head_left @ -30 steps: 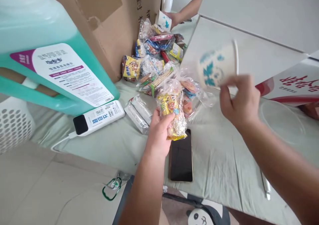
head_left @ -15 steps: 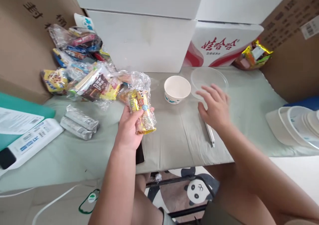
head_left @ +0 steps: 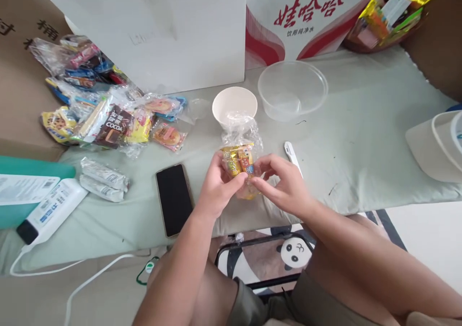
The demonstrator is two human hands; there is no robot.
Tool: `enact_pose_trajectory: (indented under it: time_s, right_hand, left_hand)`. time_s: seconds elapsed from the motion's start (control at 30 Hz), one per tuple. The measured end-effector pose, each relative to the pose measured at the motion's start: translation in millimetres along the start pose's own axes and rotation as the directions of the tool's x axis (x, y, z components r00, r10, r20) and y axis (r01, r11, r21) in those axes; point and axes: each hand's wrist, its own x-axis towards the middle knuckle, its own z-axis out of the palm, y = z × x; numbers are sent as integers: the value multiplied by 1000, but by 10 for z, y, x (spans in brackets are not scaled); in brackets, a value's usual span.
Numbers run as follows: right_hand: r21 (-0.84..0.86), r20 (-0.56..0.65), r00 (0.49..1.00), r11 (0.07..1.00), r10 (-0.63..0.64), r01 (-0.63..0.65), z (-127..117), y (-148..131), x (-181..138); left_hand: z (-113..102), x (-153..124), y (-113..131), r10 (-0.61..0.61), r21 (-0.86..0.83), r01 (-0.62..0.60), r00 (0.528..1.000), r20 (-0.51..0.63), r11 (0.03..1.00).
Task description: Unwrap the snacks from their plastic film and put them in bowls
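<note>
My left hand (head_left: 220, 186) is closed on a clear plastic bag of snacks (head_left: 240, 158), its thumb across the front. Small yellow and orange packets show through the plastic. From the other side my right hand (head_left: 283, 181) pinches the bag's right edge between thumb and curled fingers. Loose, crumpled plastic at the top of the bag overlaps the front of a white paper bowl (head_left: 234, 102). Behind and to the right of the bowl stands a clear round plastic tub (head_left: 294, 92). A white utility knife (head_left: 293, 157) lies just beyond my right hand, partly hidden by it.
A phone (head_left: 174, 200) lies left of my left arm. Silver packets (head_left: 103, 179) and a heap of wrapped snacks (head_left: 108, 119) are farther left. White boxes (head_left: 159, 37) line the back. A white container (head_left: 433, 148) stands at the right edge.
My right hand has come left from near the clear tub and taken hold of the bag's edge. My left hand has carried the bag right, uncovering the phone. The view has shifted.
</note>
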Motion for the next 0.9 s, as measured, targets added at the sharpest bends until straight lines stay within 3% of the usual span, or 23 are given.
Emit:
enact_pose_trajectory:
  time_s: [0.1,0.23,0.5,0.63,0.7,0.73,0.8,0.83,0.9]
  right_hand:
    - [21,-17,998,998,53,-53,131,43,-65]
    - [-17,-68,995,997,77,-78,105,89,-54]
    - [29,-161,987,999,17,-12,85,39,-163]
    - [203,-72,989,973,129,-112,104,96,-167]
    - [235,-114,976,960,185,-155,107,125,-144]
    - [199,-182,969,971,169,-132,107,134,-135]
    - [26,-282,959,1000,-8,16,105,135,-132]
    - [-78,-265,955,990,-135,118,108,128,-138]
    - [-253,-102,939,921,-329,296,127,110,-159]
  left_hand:
    - [17,-19,-72,-89,-39,89,996,-1,995]
    - [2,-2,-74,-165,-107,165,986,1,981]
    - [39,41,-97,-112,-197,89,987,-111,976]
    - [30,39,-116,-100,-203,79,990,-97,976]
    - [18,42,-113,-74,-205,53,993,-96,977]
    - [13,44,-109,-58,-209,33,992,-114,977]
    - [6,46,-98,-20,-212,-16,985,-170,977]
    - [5,44,-94,-2,-203,-37,982,-189,978]
    - [7,33,-89,22,-163,-51,984,-175,985]
